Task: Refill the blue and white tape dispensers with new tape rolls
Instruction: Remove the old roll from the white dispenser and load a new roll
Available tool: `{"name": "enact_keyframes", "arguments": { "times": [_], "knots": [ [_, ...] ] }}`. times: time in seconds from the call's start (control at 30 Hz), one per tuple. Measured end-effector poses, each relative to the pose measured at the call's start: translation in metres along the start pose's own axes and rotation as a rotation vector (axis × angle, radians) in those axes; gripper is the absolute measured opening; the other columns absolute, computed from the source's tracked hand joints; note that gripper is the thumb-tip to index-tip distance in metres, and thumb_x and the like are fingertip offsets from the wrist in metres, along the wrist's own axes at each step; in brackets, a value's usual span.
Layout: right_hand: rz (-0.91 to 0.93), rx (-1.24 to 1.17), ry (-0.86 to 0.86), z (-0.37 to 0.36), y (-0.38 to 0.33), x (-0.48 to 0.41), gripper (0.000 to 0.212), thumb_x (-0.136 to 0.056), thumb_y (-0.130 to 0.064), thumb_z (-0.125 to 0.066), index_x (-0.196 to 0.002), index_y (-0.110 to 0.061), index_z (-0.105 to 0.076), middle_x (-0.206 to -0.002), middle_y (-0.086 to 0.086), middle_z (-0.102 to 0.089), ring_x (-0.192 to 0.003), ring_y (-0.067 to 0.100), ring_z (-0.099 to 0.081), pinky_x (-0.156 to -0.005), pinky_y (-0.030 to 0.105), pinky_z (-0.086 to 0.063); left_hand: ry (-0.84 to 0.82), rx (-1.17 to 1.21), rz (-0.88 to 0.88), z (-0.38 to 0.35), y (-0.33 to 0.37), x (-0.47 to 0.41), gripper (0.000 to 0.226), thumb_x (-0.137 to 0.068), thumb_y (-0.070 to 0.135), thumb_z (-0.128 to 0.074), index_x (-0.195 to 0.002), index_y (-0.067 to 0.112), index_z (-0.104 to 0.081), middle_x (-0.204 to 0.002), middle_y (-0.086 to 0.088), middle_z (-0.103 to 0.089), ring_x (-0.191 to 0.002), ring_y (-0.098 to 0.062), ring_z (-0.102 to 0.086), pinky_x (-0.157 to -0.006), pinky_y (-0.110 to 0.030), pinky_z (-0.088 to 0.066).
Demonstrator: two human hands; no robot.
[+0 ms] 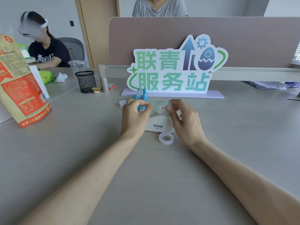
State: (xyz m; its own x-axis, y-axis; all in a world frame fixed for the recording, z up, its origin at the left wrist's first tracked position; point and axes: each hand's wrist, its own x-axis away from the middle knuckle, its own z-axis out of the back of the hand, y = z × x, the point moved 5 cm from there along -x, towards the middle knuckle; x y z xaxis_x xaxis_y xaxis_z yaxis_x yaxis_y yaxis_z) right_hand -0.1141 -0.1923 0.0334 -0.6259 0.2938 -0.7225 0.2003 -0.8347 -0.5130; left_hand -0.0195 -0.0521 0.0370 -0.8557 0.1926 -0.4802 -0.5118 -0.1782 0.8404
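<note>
Both hands work mid-table, just in front of the sign. Left hand (135, 111) is closed, fingertips pinched at the front end of the white dispenser (158, 124), right by the blue dispenser's cutter; what exactly it pinches is too small to tell, maybe the tape end. Right hand (181, 117) holds a clear tape roll (163, 107) w/ thumb and fingers curled round its right side, roll sitting on top of the white dispenser, upright, hub facing the camera.

White dispenser stands on the table (81, 159) near its centre, "VIVID" printed on the near side. Blue dispenser (140, 95) is just behind the left hand, touching the base of the sign (175, 67), a printed roll loaded in it. A spare clear tape ring (166, 138) lies flat just in front of the white dispenser, betw. the two wrists. Another small white ring (122, 103) lies left of the blue dispenser, near the left hand.

Toward the far left edge: black mesh pen cup (86, 82), a clear plastic cup (78, 66) behind it, and a red-and-tan bag (21, 82) standing at the left edge.
</note>
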Motion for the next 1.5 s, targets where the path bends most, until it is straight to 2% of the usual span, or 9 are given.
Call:
{"name": "enact_keyframes", "arguments": {
  "times": [0.1, 0.27, 0.43, 0.6, 0.73, 0.93, 1.17, 1.37, 1.5],
  "knots": [
    [0.028, 0.049, -0.014, -0.002, 0.001, 0.001, 0.016, -0.098, -0.03, -0.053, -0.107, -0.019, -0.06, -0.096, -0.006, -0.067, -0.09, 0.014, -0.059, -0.069, 0.033, -0.046, -0.028, 0.041, 0.066, 0.0, -0.004, 0.002, 0.005, -0.085, 0.024, -0.064, -0.082, 0.021, -0.067, -0.086, 0.015, -0.059, -0.077, 0.008, -0.054, -0.061, 0.0, -0.036],
    [0.03, 0.081, -0.005, -0.004, 0.004, 0.0, 0.016, -0.095, -0.026, -0.055, -0.105, -0.017, -0.063, -0.096, -0.004, -0.067, -0.092, 0.018, -0.057, -0.073, 0.036, -0.048, -0.075, 0.063, 0.084, 0.0, -0.003, 0.002, 0.013, -0.084, 0.024, -0.066, -0.074, 0.032, -0.064, -0.088, 0.017, -0.06, -0.082, 0.008, -0.055, -0.069, -0.004, -0.039],
    [0.015, 0.073, 0.031, -0.002, 0.005, -0.001, 0.01, -0.09, -0.02, -0.061, -0.098, -0.017, -0.064, -0.092, -0.005, -0.061, -0.09, 0.018, -0.056, -0.071, 0.03, -0.043, -0.084, 0.052, 0.098, 0.002, -0.003, 0.003, 0.015, -0.082, 0.024, -0.067, -0.072, 0.034, -0.063, -0.086, 0.018, -0.059, -0.081, 0.008, -0.055, -0.063, 0.002, -0.036],
    [0.019, 0.047, 0.005, -0.001, 0.0, 0.001, 0.031, -0.086, -0.017, -0.058, -0.117, -0.02, -0.062, -0.102, -0.01, -0.057, -0.089, 0.006, -0.052, -0.073, 0.023, -0.038, -0.074, 0.033, 0.11, 0.006, -0.006, 0.004, 0.004, -0.082, 0.025, -0.066, -0.083, 0.023, -0.069, -0.084, 0.017, -0.059, -0.078, 0.004, -0.056, -0.059, 0.001, -0.036],
    [0.09, 0.055, -0.062, -0.003, -0.005, 0.001, 0.037, -0.089, -0.014, -0.056, -0.126, -0.02, -0.06, -0.114, -0.003, -0.063, -0.097, 0.015, -0.057, -0.078, 0.027, -0.044, -0.128, 0.014, 0.1, 0.001, -0.004, 0.008, 0.007, -0.081, 0.023, -0.067, -0.077, 0.029, -0.066, -0.089, 0.02, -0.061, -0.086, 0.006, -0.055, -0.069, -0.006, -0.038],
    [0.137, 0.081, -0.028, -0.003, -0.005, 0.002, 0.03, -0.089, -0.01, -0.051, -0.11, -0.015, -0.072, -0.104, 0.0, -0.07, -0.096, 0.022, -0.06, -0.077, 0.037, -0.052, -0.137, -0.053, 0.003, -0.004, -0.002, 0.009, 0.003, -0.081, 0.021, -0.067, -0.079, 0.02, -0.068, -0.086, 0.02, -0.059, -0.086, 0.011, -0.052, -0.07, 0.004, -0.031],
    [0.123, 0.057, 0.019, -0.001, -0.006, 0.001, 0.023, -0.088, -0.008, -0.055, -0.103, -0.011, -0.072, -0.094, 0.003, -0.069, -0.082, 0.019, -0.061, -0.07, 0.025, -0.045, -0.13, -0.06, 0.007, -0.005, 0.0, 0.004, 0.004, -0.082, 0.021, -0.067, -0.083, 0.019, -0.07, -0.094, 0.01, -0.063, -0.092, -0.006, -0.055, -0.075, -0.009, -0.037],
    [0.118, 0.077, 0.017, -0.001, -0.004, 0.001, 0.027, -0.087, -0.006, -0.053, -0.105, -0.013, -0.072, -0.095, 0.003, -0.069, -0.085, 0.022, -0.062, -0.072, 0.031, -0.05, -0.152, -0.044, 0.035, -0.004, 0.003, 0.003, 0.008, -0.083, 0.023, -0.067, -0.087, 0.017, -0.072, -0.093, 0.01, -0.064, -0.083, -0.005, -0.053, -0.069, -0.006, -0.036],
    [0.108, 0.019, -0.028, -0.003, -0.005, 0.001, 0.029, -0.087, -0.006, -0.051, -0.107, -0.012, -0.072, -0.097, 0.004, -0.067, -0.084, 0.016, -0.06, -0.073, 0.028, -0.049, -0.163, -0.077, 0.059, -0.002, 0.003, 0.003, 0.007, -0.083, 0.024, -0.067, -0.086, 0.019, -0.071, -0.086, 0.015, -0.062, -0.083, -0.002, -0.053, -0.064, 0.001, -0.034]
  ]
}}
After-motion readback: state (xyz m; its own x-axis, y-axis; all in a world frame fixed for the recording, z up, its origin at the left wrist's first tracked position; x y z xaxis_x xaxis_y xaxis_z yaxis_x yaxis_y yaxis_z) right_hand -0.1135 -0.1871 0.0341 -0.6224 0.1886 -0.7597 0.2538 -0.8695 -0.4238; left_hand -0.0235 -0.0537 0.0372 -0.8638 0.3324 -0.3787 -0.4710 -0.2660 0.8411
